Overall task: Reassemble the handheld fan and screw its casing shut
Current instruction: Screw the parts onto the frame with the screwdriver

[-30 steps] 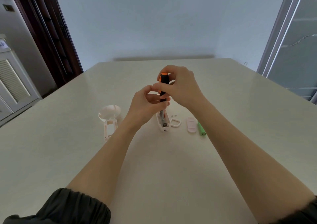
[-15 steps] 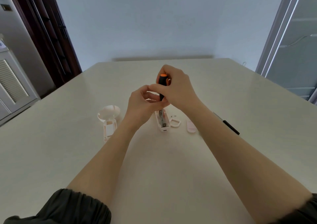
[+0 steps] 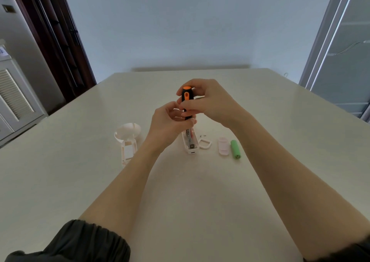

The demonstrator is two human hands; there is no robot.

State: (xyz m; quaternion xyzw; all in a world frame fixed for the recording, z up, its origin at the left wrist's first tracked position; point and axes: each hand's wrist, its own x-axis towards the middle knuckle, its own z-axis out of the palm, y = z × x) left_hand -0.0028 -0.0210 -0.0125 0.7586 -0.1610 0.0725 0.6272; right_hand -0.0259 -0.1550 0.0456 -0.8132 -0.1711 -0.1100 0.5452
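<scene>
A black and orange screwdriver (image 3: 186, 99) stands upright over the open white fan handle body (image 3: 190, 144), its shaft going down into the handle. My right hand (image 3: 208, 101) grips the screwdriver's handle near the top. My left hand (image 3: 170, 124) pinches the lower part of the screwdriver just above the fan body. The tip is hidden behind my fingers. The other white casing half with the round fan head (image 3: 127, 139) lies to the left, apart from my hands.
To the right of the handle body lie a white loop clip (image 3: 205, 143), two tiny screws (image 3: 202, 135), a pale pink cover piece (image 3: 223, 146) and a green battery (image 3: 235, 149). All sit on a cream table (image 3: 80, 177). A dark doorframe is at left.
My right hand has shifted its grip on the screwdriver handle, so more of the orange top shows. The view shifted slightly, and the green battery is in sight again.
</scene>
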